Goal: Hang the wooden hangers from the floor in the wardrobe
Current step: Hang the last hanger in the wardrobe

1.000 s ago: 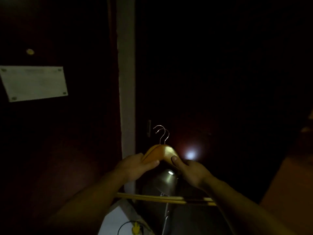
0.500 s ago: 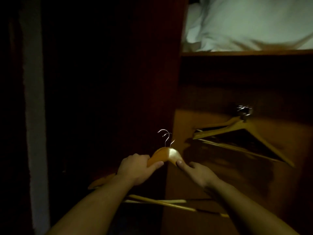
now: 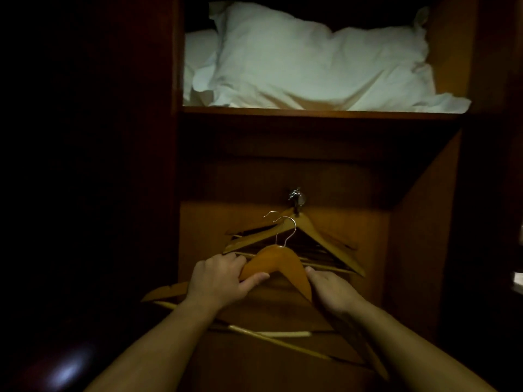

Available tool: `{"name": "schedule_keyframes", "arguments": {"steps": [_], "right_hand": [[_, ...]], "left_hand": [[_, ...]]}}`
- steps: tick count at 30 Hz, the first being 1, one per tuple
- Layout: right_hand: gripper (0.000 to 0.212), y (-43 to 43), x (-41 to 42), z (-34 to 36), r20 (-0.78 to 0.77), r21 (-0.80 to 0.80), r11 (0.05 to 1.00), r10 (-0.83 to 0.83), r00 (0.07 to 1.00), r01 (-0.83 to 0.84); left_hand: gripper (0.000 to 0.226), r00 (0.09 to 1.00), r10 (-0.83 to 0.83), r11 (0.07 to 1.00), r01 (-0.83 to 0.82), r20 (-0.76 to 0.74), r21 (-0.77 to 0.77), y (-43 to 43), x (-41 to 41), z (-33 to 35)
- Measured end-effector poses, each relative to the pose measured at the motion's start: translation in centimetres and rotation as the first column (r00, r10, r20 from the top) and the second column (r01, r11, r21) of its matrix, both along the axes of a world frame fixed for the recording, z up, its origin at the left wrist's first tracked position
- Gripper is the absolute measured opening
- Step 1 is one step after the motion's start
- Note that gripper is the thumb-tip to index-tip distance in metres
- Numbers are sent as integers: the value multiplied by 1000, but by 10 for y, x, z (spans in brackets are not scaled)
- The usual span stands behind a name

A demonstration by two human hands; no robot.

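Observation:
I hold two stacked wooden hangers point(image 3: 278, 264) with metal hooks upright in front of the open wardrobe point(image 3: 418, 250). My left hand point(image 3: 223, 278) grips their left shoulder, thumb across the front. On the right shoulder, my right hand point(image 3: 332, 292) grips from the side. Behind them, several wooden hangers point(image 3: 314, 230) hang from a metal fitting point(image 3: 296, 197) on the wardrobe's back panel. The held hooks sit just below and left of that fitting.
A shelf point(image 3: 319, 113) above the hanging space carries white pillows point(image 3: 311, 58). The wardrobe's side walls close in left and right. Everything left of the wardrobe is dark, with a faint glossy reflection point(image 3: 65, 372) at the bottom left.
My view has swung right from a dark door to face the open wardrobe. Both hands have kept their hold and carried the hangers up toward the hanging ones.

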State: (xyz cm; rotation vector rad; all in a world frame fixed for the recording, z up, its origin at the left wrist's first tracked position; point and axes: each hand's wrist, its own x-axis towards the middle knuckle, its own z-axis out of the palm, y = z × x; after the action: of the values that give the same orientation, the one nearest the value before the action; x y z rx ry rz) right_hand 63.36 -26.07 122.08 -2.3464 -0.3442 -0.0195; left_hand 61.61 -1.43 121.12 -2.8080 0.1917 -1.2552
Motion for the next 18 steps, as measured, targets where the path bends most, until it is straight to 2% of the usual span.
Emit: {"name": "schedule_keyframes", "arguments": {"steps": [7,10,13,15,18], "right_hand": [[57,-30,47,25,150,-118,971,-190,970,209],[52,-33,69,35,191,-150,942,-270,944,300],[54,-39,86,39,221,-144,906,-363,905,398],[55,-43,95,39,232,-127,892,-400,887,435],[57,-46,112,40,211,-154,893,-388,897,423]], "left_hand": [[78,985,-142,988,136,95,67,-31,52,27],[71,960,-269,963,266,75,45,-41,75,34],[67,916,-398,915,393,54,87,-54,95,38],[68,920,-391,916,386,33,107,-59,107,37],[75,942,-333,942,331,35,59,-59,127,36]]}}
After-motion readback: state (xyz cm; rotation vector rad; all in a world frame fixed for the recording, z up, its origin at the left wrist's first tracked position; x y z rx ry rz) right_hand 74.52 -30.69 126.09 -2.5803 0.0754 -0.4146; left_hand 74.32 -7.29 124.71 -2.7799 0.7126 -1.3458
